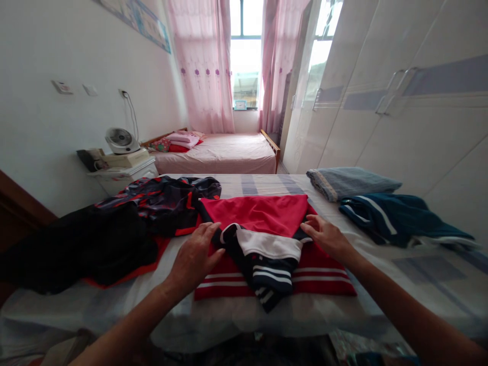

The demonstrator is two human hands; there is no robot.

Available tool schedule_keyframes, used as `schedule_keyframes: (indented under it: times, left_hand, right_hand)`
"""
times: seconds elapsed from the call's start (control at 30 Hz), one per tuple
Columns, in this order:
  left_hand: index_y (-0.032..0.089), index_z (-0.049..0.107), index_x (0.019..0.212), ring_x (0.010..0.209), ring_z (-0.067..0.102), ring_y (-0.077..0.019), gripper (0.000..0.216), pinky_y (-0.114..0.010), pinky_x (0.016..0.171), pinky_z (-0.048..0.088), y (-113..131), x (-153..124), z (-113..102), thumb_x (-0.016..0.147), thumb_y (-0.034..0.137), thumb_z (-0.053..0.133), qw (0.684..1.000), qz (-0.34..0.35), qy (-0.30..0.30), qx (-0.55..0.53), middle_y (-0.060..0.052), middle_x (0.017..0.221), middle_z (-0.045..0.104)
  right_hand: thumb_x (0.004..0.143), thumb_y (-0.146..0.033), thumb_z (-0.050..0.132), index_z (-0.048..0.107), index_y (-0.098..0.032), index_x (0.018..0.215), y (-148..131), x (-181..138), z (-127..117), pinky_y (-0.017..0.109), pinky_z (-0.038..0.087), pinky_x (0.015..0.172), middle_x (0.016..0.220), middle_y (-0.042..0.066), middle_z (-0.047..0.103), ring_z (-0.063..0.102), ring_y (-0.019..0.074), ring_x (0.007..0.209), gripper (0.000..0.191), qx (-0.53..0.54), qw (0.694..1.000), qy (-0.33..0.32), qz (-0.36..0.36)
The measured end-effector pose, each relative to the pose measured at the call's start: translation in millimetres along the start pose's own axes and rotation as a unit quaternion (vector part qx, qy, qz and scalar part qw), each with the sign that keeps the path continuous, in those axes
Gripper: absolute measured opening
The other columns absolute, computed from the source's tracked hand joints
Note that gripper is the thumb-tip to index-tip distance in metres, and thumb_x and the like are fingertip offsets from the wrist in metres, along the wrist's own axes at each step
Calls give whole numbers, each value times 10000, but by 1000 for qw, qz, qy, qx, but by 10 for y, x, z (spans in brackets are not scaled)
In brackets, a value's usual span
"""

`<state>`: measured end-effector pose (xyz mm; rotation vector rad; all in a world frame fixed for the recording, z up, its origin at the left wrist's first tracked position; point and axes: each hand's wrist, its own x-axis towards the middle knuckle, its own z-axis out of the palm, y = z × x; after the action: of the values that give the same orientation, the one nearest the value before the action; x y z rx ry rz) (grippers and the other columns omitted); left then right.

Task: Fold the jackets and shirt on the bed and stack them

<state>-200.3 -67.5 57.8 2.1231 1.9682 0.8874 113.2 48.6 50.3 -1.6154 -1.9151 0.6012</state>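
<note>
A red shirt (263,216) with white stripes and a navy-and-white collar lies partly folded on the bed (438,284) in front of me. My left hand (196,254) rests on its left side, fingers curled against the folded edge by the collar. My right hand (324,234) presses on the shirt's right side, fingers bent and touching the fabric. Neither hand lifts the shirt off the bed.
A heap of dark and red-patterned clothes (125,229) lies to the left. A folded grey-blue garment (348,182) and a navy garment with white stripes (396,216) lie to the right. Wardrobe doors (412,101) stand at right, a second bed (221,152) behind, a fan (120,141) on a side cabinet.
</note>
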Motion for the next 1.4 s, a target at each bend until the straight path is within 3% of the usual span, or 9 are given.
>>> schedule_keyframes:
  times: [0.1,0.33,0.47,0.57,0.77,0.97,1.13,1.27,1.4]
  left_hand:
    - [159,457,1289,1202,461,-274,577,-439,1001,381,-106,170,155,732,180,607,999,43,-10,30,-129,1297,516]
    - [210,611,1056,922,570,-201,238,-293,792,448,-49,304,255,867,219,467,996,54,-43,54,-58,972,617]
    - [226,619,1057,842,591,-167,244,-253,742,441,-23,337,226,889,293,456,997,57,-44,25,-33,965,596]
    - [223,650,1052,844,597,-159,267,-249,770,441,10,470,131,891,283,446,997,70,-27,-27,-31,964,617]
    - [181,695,954,751,558,-134,278,-210,662,415,155,649,-336,882,322,467,987,101,56,-109,-19,831,613]
    - [214,699,920,697,570,-117,206,-196,622,420,87,318,-474,824,360,590,940,128,-305,-82,5,833,627]
    - [191,659,1030,903,606,-167,282,-265,830,453,180,659,-241,898,353,470,983,127,-120,-58,-47,1051,631]
    - [174,583,1204,1184,496,-254,384,-381,1012,374,268,1120,176,903,374,454,982,174,-37,59,-128,1297,521]
    - [220,471,1334,1355,273,-322,495,-516,1078,246,-26,1215,613,890,437,471,975,151,-19,162,-135,1460,349]
  right_hand:
    - [801,-469,533,522,-100,1154,187,210,73,351,524,761,1079,162,641,644,242,924,511,73,994,-34,74]
    - [727,-514,592,429,-102,1252,281,163,83,277,496,457,1035,168,638,642,183,635,687,81,986,-56,138]
    - [717,-410,608,448,-105,1242,244,170,110,305,536,618,1106,166,610,640,227,873,627,128,989,-42,68]
    - [682,-304,610,490,-149,1184,16,263,30,299,530,737,1121,118,599,604,216,980,539,243,970,0,30]
    - [695,-287,608,453,-215,1229,-362,282,-380,221,501,582,878,-1,620,594,106,628,560,405,914,-8,12]
    - [784,-438,527,622,-180,1079,112,-24,-477,294,491,595,851,53,691,649,202,688,404,-25,992,-117,-31]
    - [880,-423,416,582,-153,1162,-198,210,-477,363,462,872,1103,111,657,620,251,999,425,-167,972,52,-155]
    - [914,-395,383,453,-144,1320,-742,509,-105,402,348,1028,1354,124,488,450,244,1242,483,-141,947,52,-283]
    - [920,-449,365,381,-212,1389,-644,693,456,456,214,1094,1486,76,317,210,256,1383,526,-204,924,10,-324]
